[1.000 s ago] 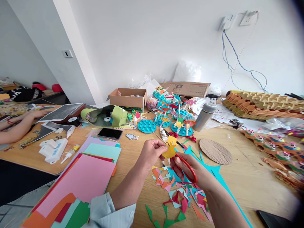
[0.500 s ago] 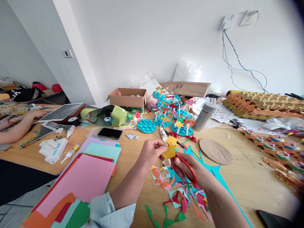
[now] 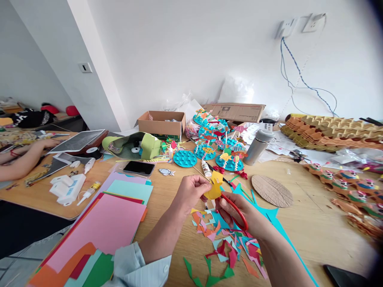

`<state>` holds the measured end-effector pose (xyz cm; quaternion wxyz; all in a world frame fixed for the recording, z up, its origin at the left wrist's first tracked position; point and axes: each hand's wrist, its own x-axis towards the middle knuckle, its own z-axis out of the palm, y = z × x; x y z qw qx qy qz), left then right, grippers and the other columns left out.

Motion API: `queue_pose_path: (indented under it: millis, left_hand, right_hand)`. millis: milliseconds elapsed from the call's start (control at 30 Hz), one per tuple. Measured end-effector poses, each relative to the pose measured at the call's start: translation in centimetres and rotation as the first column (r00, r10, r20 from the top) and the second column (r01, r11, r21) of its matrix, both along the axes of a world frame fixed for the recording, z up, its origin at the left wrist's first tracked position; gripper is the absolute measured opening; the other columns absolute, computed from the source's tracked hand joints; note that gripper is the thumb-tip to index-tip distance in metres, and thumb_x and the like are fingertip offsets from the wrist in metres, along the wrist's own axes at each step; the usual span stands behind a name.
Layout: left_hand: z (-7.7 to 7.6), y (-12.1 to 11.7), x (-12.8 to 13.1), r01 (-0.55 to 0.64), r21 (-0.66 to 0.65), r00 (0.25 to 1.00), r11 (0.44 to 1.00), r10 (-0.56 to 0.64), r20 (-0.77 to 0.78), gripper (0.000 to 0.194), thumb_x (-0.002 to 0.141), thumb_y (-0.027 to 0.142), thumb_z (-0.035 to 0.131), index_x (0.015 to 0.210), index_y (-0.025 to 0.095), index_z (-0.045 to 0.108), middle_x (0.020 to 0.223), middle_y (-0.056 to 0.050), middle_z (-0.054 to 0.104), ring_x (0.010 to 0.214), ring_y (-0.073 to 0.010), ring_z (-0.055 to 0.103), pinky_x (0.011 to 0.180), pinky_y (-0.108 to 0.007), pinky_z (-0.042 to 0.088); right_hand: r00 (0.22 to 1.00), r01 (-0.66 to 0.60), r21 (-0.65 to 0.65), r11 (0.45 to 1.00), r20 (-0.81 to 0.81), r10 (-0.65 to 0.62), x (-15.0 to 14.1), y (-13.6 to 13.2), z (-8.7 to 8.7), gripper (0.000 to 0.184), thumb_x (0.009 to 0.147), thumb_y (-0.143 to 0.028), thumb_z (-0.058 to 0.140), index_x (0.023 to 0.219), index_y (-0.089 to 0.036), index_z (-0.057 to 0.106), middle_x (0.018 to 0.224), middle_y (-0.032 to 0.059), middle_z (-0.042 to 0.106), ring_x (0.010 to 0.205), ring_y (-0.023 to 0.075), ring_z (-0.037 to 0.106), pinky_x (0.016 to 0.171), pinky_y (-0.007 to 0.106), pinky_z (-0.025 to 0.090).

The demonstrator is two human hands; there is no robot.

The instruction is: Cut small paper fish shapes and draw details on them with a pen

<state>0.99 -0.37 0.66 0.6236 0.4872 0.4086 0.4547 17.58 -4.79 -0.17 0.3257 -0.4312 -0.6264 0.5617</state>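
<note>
Paper (image 3: 214, 193), yellow, sat pinched in L hand (image 3: 191, 190), approx. 10 o'clock from R hand (image 3: 245, 206). R grip curled round red scissors (image 3: 241, 213), axis approx. 11–5 o'clock.

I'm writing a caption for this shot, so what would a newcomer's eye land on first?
Probably the red scissors in the right hand, close to the yellow paper pinched by the left hand, near the centre. Bright paper scraps lie just below, and colourful paper fish crowd the blue discs behind.
</note>
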Motion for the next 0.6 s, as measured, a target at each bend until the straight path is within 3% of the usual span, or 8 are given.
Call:
queue_pose_path:
  millis: [600]
  left_hand:
    - [0.68,-0.14,-0.35,0.031,-0.002,0.997,1.000,-0.031,-0.075,0.015,0.062,0.028,0.066,0.063,0.015,0.062,0.057,0.000,0.061,0.046,-0.0086,0.052,0.041,-0.018,0.042]
  right_hand:
    - [1.000,0.009,-0.021,1.000,0.010,-0.009,-0.01,-0.11,0.09,0.051,0.081,-0.070,0.051,0.073,-0.019,0.049,0.051,-0.0040,0.048,0.042,0.0085,0.039,0.039,0.021,0.029]
